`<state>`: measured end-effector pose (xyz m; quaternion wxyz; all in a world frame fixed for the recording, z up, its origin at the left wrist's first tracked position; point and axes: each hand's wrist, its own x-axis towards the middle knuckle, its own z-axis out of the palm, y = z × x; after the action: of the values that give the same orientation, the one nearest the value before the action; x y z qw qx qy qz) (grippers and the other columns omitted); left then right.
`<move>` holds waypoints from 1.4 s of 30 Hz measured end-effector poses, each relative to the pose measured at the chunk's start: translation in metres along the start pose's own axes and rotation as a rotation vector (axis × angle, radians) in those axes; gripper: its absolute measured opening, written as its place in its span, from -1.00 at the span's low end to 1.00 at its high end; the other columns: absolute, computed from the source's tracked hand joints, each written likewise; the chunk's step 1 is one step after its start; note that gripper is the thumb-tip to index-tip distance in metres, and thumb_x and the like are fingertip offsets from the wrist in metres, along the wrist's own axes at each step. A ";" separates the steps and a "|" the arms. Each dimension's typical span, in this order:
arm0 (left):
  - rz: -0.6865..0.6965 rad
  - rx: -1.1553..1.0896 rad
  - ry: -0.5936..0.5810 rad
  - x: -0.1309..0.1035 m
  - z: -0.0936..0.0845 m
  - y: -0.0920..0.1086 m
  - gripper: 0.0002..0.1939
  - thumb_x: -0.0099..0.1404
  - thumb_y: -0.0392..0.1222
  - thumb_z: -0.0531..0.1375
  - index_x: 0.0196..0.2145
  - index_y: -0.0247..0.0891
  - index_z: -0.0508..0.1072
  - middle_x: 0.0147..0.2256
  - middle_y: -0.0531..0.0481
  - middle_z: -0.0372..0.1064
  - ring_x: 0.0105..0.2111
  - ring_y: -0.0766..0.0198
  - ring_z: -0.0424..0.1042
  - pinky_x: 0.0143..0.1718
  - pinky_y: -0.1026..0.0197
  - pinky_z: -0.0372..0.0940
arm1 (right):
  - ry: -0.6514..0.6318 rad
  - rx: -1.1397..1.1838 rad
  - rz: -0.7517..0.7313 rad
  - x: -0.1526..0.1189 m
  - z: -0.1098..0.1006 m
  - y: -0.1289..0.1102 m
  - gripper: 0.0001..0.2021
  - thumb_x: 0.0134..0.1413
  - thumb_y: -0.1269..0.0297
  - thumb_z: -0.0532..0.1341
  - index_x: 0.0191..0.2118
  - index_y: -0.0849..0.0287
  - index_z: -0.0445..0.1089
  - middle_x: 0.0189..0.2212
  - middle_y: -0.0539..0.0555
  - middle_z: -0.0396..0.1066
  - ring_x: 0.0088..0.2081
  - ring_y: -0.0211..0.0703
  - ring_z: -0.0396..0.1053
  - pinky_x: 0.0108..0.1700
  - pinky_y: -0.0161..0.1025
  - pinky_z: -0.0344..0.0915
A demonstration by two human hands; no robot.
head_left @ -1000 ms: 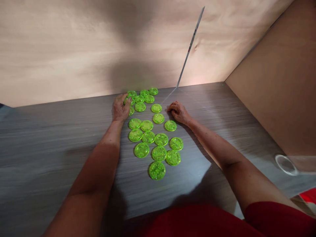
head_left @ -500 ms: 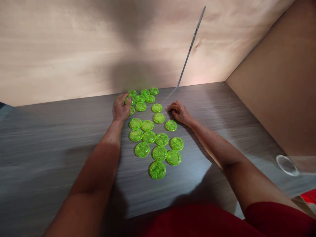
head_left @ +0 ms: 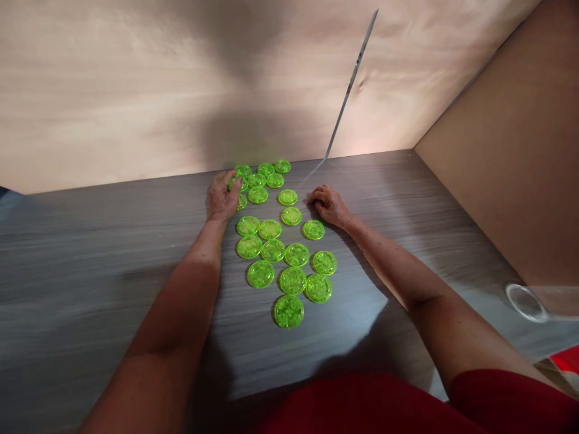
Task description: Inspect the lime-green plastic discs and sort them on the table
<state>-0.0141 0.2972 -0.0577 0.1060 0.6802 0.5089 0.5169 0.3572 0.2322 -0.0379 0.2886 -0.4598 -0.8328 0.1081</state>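
My left hand (head_left: pixel 224 196): part-curled over green discs (head_left: pixel 270 229), grip unclear. My right hand (head_left: pixel 329 206): loosely curled, contents hidden; discs just left.

Slight displacement of the viewpoint over one second, most of it in the first half. Within the frame, the desk (head_left: pixel 113 241) lies marginally further to the right, as its far right corner shows. The green discs (head_left: pixel 272 251), spread from the desk's far edge toward its near edge, shift rightward by a similarly small amount, together with the right hand's fingertips (head_left: pixel 313 198) and the clear object with a round rim (head_left: pixel 543 302) by the desk's right edge. The thin strip (head_left: pixel 351 78) rising from the far edge has its upper end slightly higher and further right.
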 end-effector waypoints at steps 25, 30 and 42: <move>0.043 0.023 0.023 0.000 0.002 -0.002 -0.43 0.56 0.40 0.15 0.02 -0.10 0.69 0.05 -0.23 0.71 0.17 -0.12 0.64 0.36 -0.21 0.47 | 0.002 -0.329 0.267 -0.002 0.001 -0.017 -0.70 0.44 0.39 0.18 0.10 0.19 0.63 0.18 0.41 0.55 0.24 0.35 0.33 0.22 0.20 0.24; 0.029 0.026 0.042 -0.001 0.003 -0.002 -0.45 0.54 0.37 0.17 0.02 -0.12 0.70 0.08 -0.22 0.71 0.20 -0.12 0.63 0.38 -0.21 0.46 | -0.033 -0.369 0.272 -0.003 -0.001 -0.020 -0.73 0.46 0.39 0.20 0.11 0.18 0.61 0.20 0.40 0.52 0.25 0.34 0.31 0.21 0.17 0.24; 0.025 0.002 0.009 0.001 0.002 -0.004 -0.41 0.56 0.42 0.18 0.03 -0.15 0.66 0.07 -0.24 0.69 0.20 -0.15 0.61 0.41 -0.29 0.42 | -0.019 -0.435 0.180 -0.005 0.003 -0.018 -0.72 0.50 0.36 0.14 0.06 0.21 0.61 0.12 0.43 0.54 0.17 0.36 0.32 0.15 0.18 0.25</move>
<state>-0.0151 0.3003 -0.0608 0.0966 0.6842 0.5014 0.5206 0.3450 0.2189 -0.0344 0.1640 -0.5826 -0.7948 -0.0445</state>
